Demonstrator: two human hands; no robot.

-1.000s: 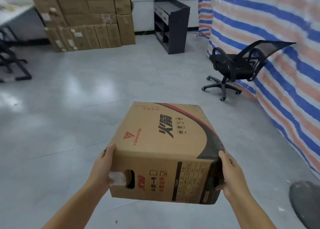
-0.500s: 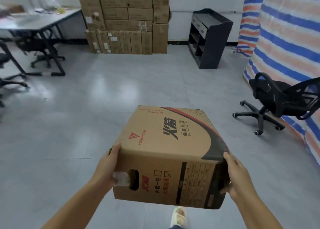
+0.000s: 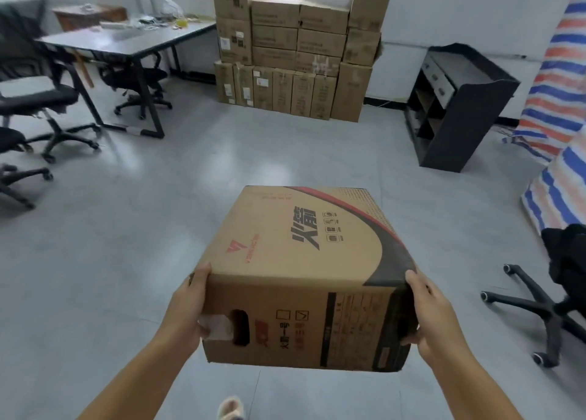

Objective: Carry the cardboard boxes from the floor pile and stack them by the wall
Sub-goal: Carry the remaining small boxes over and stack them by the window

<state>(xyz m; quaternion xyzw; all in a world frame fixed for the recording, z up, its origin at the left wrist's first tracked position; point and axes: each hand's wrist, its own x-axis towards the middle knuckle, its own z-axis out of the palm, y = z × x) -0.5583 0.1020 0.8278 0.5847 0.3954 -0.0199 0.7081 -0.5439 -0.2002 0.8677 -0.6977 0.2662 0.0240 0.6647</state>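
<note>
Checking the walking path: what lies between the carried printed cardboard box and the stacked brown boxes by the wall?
Head view: only bare grey floor lies between the carried box and the wall stack.

Grey desk [image 3: 126, 43] w/ clutter at left, black office chairs [image 3: 38, 102] around it, dark shelf unit [image 3: 459, 108] by the far wall, striped tarp [image 3: 558, 102] right, another black chair [image 3: 545, 305] near it.

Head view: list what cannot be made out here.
- Brown cardboard box with red and black print: underside and far side hidden by the box itself.
- Left hand and right hand: fingers of each grip hidden behind the box's sides.
- Stack of plain brown cartons by the wall: labels too small; top cut by the edge.
- Black office chair: cut off at the right edge.
</note>
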